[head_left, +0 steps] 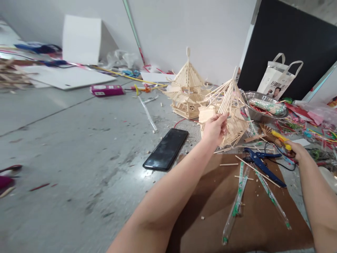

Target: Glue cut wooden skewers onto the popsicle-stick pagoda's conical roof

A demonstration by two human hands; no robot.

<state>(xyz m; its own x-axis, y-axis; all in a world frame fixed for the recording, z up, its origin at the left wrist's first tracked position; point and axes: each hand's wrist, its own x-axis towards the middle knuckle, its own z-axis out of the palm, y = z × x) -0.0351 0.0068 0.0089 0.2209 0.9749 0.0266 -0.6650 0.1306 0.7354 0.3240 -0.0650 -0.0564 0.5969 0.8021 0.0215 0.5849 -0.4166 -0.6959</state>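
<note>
My left hand is closed with fingers pinched at the sloping roof sticks of a small pagoda model built from pale wooden sticks. Its pointed roof has open gaps between the sticks, and the fingertips are partly hidden. To the right, my right hand grips a yellow glue gun with a black cord near it. Behind and left of the held model stands a taller, tiered stick pagoda. Blue-handled cutters lie on a brown board, among loose sticks and clear plastic wrappers.
A black phone lies on the grey floor left of my left forearm. At the back right are a steel bowl of packaged sticks and a white handled bag. Colourful craft scraps cover the right side. A magenta pack sits farther left.
</note>
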